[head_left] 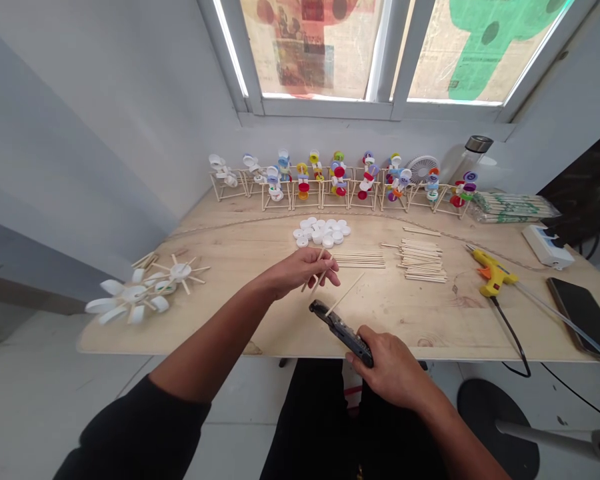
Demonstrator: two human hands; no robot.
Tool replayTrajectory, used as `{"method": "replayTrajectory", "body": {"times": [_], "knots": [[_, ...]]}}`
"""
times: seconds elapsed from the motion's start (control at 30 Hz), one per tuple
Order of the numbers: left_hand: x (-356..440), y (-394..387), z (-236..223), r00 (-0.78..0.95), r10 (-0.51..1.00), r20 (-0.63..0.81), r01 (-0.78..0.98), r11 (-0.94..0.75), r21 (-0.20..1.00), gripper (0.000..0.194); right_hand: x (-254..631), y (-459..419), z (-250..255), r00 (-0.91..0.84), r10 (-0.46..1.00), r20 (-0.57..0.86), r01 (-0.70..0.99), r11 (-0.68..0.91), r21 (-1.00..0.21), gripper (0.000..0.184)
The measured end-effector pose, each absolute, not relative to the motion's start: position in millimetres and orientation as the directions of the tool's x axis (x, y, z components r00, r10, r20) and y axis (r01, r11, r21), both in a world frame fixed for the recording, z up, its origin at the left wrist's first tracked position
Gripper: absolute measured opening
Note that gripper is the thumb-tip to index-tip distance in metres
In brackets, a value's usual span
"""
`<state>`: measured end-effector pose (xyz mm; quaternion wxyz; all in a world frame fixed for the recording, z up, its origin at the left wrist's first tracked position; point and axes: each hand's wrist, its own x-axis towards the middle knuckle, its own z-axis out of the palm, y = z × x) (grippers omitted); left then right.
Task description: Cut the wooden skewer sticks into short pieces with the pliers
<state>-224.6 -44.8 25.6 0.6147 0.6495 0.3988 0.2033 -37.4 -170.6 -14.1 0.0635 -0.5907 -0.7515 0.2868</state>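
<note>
Two hands (307, 270) (391, 363), one black tool (345, 333)

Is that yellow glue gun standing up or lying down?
Lying on its side: the glue gun shows its orange trigger and handle in profile on the tabletop.

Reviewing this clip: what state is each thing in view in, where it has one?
Left hand: closed on thin sticks
Right hand: gripping the black hand tool
Black hand tool: held, jaw opening unclear
Glue gun: lying on the table
Phone: flat, screen dark
Bottle: upright, lid on
White caps: loose, clustered
</note>
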Motion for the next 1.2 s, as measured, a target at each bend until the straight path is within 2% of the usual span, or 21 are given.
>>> {"method": "replayTrajectory", "body": {"times": [0.33,0.8,1.2], "knots": [[-204,-46,37,0.767,0.599,-0.230,0.260,0.038,0.965,0.026,-37,-170,-9,-0.322,0.911,-0.256,0.847,0.157,-0.509,0.014],[-206,-48,31,0.805,0.529,-0.267,0.279,0.059,0.958,0.027,-37,-169,-14,-0.339,0.912,-0.232,0.856,0.197,-0.477,0.016],[-207,-52,31,0.796,0.522,-0.307,0.302,0.098,0.948,0.030,-36,-169,-13,-0.353,0.894,-0.277,0.860,0.194,-0.472,0.018]]}}
